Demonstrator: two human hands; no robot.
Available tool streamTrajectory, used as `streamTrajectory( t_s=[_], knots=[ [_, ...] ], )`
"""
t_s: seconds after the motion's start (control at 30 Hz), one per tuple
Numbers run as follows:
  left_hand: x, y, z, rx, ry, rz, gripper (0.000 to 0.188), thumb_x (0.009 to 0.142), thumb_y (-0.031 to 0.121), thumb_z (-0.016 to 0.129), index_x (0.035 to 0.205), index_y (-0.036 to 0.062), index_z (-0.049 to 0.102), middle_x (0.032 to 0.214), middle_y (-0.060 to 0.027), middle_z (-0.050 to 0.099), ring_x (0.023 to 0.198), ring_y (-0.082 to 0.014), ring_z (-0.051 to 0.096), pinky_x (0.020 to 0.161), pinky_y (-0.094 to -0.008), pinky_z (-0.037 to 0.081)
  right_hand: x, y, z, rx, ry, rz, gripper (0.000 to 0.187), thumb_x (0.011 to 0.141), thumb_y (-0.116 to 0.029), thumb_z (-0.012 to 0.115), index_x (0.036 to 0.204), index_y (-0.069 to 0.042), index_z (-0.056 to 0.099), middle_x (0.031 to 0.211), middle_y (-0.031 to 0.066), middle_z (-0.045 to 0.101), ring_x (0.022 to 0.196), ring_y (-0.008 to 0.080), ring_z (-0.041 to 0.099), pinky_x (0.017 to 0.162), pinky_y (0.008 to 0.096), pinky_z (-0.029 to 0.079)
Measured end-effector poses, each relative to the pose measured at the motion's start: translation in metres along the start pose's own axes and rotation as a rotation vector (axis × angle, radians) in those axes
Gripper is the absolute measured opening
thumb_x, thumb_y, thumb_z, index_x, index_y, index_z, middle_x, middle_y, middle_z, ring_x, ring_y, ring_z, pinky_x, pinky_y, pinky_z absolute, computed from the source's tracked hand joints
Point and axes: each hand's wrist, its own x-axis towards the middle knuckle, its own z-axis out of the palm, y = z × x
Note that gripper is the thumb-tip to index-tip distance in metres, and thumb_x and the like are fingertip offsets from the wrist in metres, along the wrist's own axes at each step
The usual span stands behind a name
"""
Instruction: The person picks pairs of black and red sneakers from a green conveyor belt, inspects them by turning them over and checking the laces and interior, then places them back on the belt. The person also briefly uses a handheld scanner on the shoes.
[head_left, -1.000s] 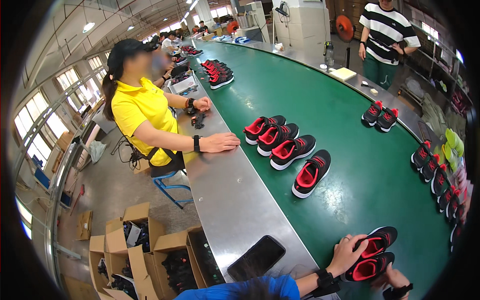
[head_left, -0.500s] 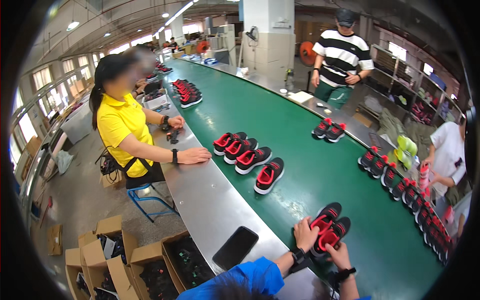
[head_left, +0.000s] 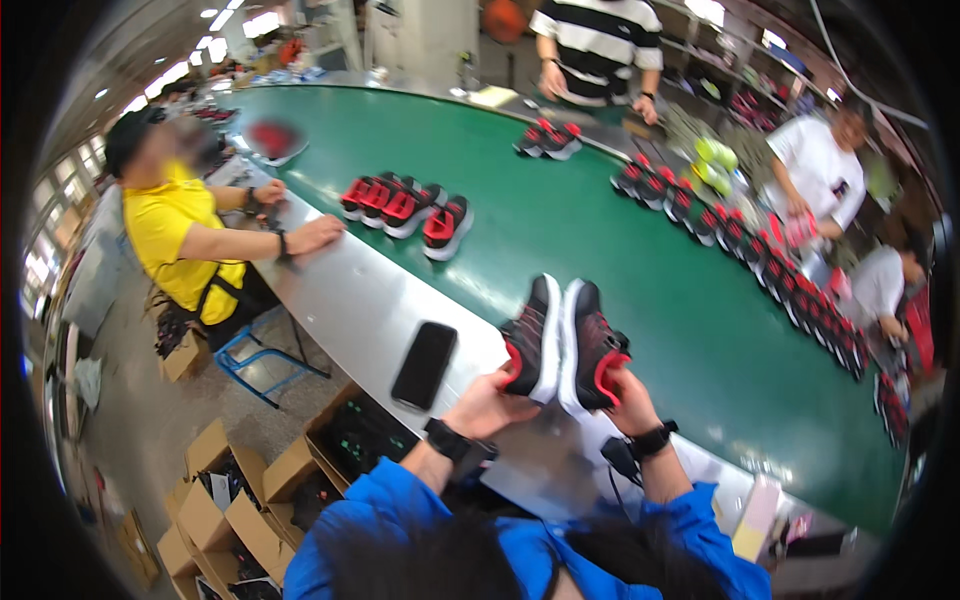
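My left hand is closed around the heel end of a black sneaker with red lining and a white sole. My right hand grips the heel end of a matching sneaker. Both shoes are tilted on their sides, toes pointing away from me, with their white soles facing each other close together. I hold the pair above the near metal ledge and the edge of the green conveyor belt. A black phone lies on the ledge left of my left hand.
Several similar sneakers stand on the belt ahead left; another pair sits farther back. A long shoe row lines the right side. A co-worker in yellow sits at left. Open cardboard boxes stand on the floor.
Both sneakers have been lifted off the belt and turned sole to sole in my hands, nearer to me. My view has shifted to the right and down.
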Motion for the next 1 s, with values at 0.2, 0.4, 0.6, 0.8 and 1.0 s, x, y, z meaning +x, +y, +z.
streamTrajectory(
  t_s=[0.2, 0.4, 0.6, 0.8, 1.0],
  knots=[
    [-0.049, -0.02, 0.034, 0.075, -0.025, 0.116, 0.064, 0.088, 0.002, 0.041, 0.148, 0.0213, 0.028, 0.13, -0.0127, 0.052, 0.117, -0.0366, 0.057, 0.096, -0.0711, 0.045, -0.067, -0.003, 0.022, -0.195, 0.206, -0.163, 0.044, 0.094, -0.019, 0.055, 0.135, -0.003, 0.052, 0.117, 0.0058, 0.062, 0.105, 0.0137, 0.059, 0.088, 0.0278, 0.048],
    [-0.062, -0.055, 0.02, 1.281, 0.284, 0.809, 0.072, 0.076, 0.0, 0.056, 0.145, 0.0192, 0.044, 0.13, -0.0142, 0.047, 0.118, -0.0281, 0.05, 0.093, -0.0435, 0.051, -0.127, -0.007, 0.028, -0.744, 0.444, -0.348, 0.075, 0.077, -0.019, 0.076, 0.145, -0.005, 0.046, 0.126, 0.0113, 0.062, 0.108, 0.02, 0.058, 0.096, 0.0335, 0.045],
    [-0.089, -0.092, 0.024, 1.929, 0.403, 0.885, 0.073, 0.075, 0.011, 0.072, 0.143, 0.0239, 0.048, 0.13, -0.0206, 0.04, 0.114, -0.0416, 0.044, 0.089, -0.0456, 0.049, -0.16, 0.03, 0.04, -1.53, 0.455, -0.329, 0.083, 0.074, -0.026, 0.081, 0.144, -0.006, 0.041, 0.124, 0.0163, 0.059, 0.11, 0.035, 0.058, 0.091, 0.0432, 0.05],
    [-0.09, -0.112, 0.025, 1.922, 0.474, 0.773, 0.077, 0.074, 0.018, 0.077, 0.143, 0.0201, 0.044, 0.128, -0.0213, 0.041, 0.115, -0.0409, 0.044, 0.089, -0.0457, 0.049, -0.16, 0.037, 0.056, -1.567, 0.488, -0.23, 0.085, 0.074, -0.025, 0.082, 0.144, -0.005, 0.038, 0.126, 0.0179, 0.057, 0.113, 0.0363, 0.057, 0.092, 0.043, 0.05],
    [-0.085, -0.103, 0.03, 1.642, 0.418, 0.717, 0.074, 0.074, 0.027, 0.08, 0.136, 0.0089, 0.043, 0.122, -0.0213, 0.043, 0.114, -0.0371, 0.048, 0.086, -0.0429, 0.051, -0.154, 0.028, 0.026, -1.176, 0.478, -0.268, 0.08, 0.08, -0.025, 0.079, 0.143, -0.002, 0.037, 0.114, 0.0191, 0.064, 0.095, 0.0281, 0.066, 0.083, 0.0369, 0.052]
  ],
)
